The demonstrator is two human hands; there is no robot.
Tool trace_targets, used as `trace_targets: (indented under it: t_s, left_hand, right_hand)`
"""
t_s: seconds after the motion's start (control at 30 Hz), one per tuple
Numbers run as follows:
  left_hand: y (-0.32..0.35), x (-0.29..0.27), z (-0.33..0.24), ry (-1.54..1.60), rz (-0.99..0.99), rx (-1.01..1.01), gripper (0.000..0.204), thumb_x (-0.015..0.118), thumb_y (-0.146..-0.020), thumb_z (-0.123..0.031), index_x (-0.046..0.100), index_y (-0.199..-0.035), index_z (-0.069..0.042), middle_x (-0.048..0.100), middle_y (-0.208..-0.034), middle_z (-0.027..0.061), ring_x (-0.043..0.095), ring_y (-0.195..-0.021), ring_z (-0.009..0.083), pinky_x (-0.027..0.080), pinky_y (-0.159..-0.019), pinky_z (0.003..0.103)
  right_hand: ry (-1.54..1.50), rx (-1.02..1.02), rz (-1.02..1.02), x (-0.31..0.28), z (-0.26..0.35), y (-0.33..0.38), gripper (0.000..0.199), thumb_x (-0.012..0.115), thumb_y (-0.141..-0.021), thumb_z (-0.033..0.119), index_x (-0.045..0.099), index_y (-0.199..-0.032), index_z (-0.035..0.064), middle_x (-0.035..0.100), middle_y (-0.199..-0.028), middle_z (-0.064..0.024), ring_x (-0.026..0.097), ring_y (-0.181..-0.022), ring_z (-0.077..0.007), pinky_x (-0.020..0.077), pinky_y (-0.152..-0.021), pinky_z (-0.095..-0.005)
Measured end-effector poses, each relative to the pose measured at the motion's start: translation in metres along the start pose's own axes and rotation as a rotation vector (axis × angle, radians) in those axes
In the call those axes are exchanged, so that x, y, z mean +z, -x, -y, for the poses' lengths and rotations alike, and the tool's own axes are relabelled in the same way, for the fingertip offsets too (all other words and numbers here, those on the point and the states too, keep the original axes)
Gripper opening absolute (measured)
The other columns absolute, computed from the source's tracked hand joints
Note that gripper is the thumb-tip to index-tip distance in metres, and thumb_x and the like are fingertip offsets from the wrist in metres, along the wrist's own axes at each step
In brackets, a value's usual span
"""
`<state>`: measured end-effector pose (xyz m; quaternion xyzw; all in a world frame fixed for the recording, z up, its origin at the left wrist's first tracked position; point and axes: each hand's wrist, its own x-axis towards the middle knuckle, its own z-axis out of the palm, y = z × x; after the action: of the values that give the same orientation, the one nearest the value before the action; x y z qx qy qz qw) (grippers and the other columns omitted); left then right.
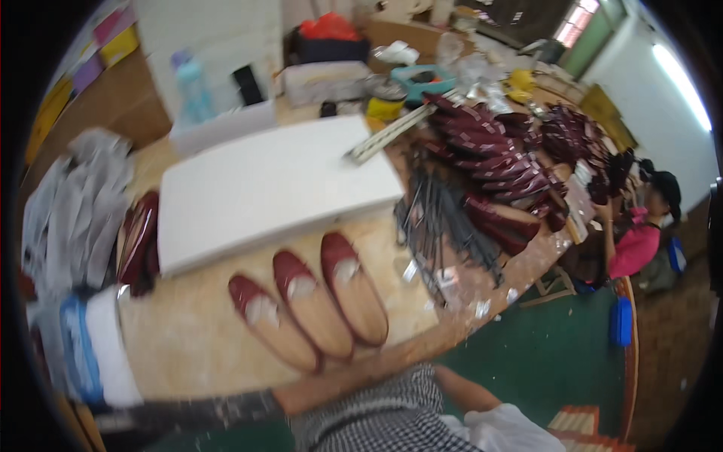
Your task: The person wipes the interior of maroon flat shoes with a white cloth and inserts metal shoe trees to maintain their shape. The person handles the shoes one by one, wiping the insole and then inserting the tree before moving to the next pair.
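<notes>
Three dark-red shoe uppers with tan insoles (312, 301) are laid side by side, touching, on the tabletop (188, 339), just in front of the white board (263, 188). Their long axes run parallel, red toes up-left toward the board, heel ends down-right toward the near edge.

One forearm (331, 392) is seen along the near table edge, just below the heel ends; it runs leftward into a dark patterned sleeve (188, 414). Neither hand is visible, so grip state cannot be told. A second arm in a white sleeve (497, 426) lies lower right, off the tabletop, farther from the row.

A further red upper (139, 241) rests at the board's left edge, well apart from the arms.
</notes>
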<state>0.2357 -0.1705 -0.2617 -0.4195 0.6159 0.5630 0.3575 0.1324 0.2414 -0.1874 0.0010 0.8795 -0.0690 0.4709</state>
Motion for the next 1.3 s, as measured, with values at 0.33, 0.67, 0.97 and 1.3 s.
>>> trace_targets:
  t_s: [0.33,0.67,0.97,1.3]
  left_hand:
    - [-0.072,-0.009,-0.27,-0.327,-0.044,0.282,0.052,0.056,-0.087,-0.053,0.068,-0.096,-0.003,0.07,-0.088,0.013,0.067,-0.077,0.0251,0.053,-0.069,0.039]
    - [-0.033,-0.052,-0.195,-0.566,-0.26,0.439,0.055,0.056,-0.086,-0.055,0.067,-0.101,-0.003,0.07,-0.088,0.0138,0.067,-0.077,0.0271,0.053,-0.07,0.039]
    - [0.049,-0.086,-0.106,-0.818,-0.614,0.898,0.055,0.058,-0.085,-0.054,0.067,-0.106,-0.004,0.07,-0.088,0.0148,0.067,-0.078,0.029,0.054,-0.071,0.039]
    - [0.268,-0.011,-0.188,-0.008,1.06,0.984,0.082,0.056,-0.09,-0.054,0.024,-0.151,-0.009,0.056,-0.133,0.0062,0.062,-0.077,0.0106,0.051,-0.067,0.024]
  right_hand:
    - [-0.295,0.037,-0.144,-0.069,0.092,-0.001,0.034,0.066,-0.076,0.038,0.069,-0.085,0.0059,0.068,-0.082,-0.0165,0.065,-0.073,-0.0303,0.0516,-0.069,-0.0416]
    - [-0.209,-0.058,-0.266,-0.088,0.09,0.022,0.034,0.066,-0.08,0.038,0.068,-0.088,0.005,0.068,-0.085,-0.0161,0.065,-0.079,-0.0303,0.0508,-0.073,-0.0417]
    - [-0.168,-0.043,-0.291,-0.064,0.018,0.088,0.034,0.065,-0.085,0.037,0.067,-0.092,0.0043,0.068,-0.088,-0.0158,0.064,-0.085,-0.0303,0.05,-0.077,-0.0418]
    - [0.26,-1.206,0.044,-0.175,0.071,0.152,0.059,0.065,-0.087,0.021,0.044,-0.138,-0.0026,0.05,-0.137,-0.0178,0.05,-0.126,-0.0215,0.037,-0.107,-0.0345]
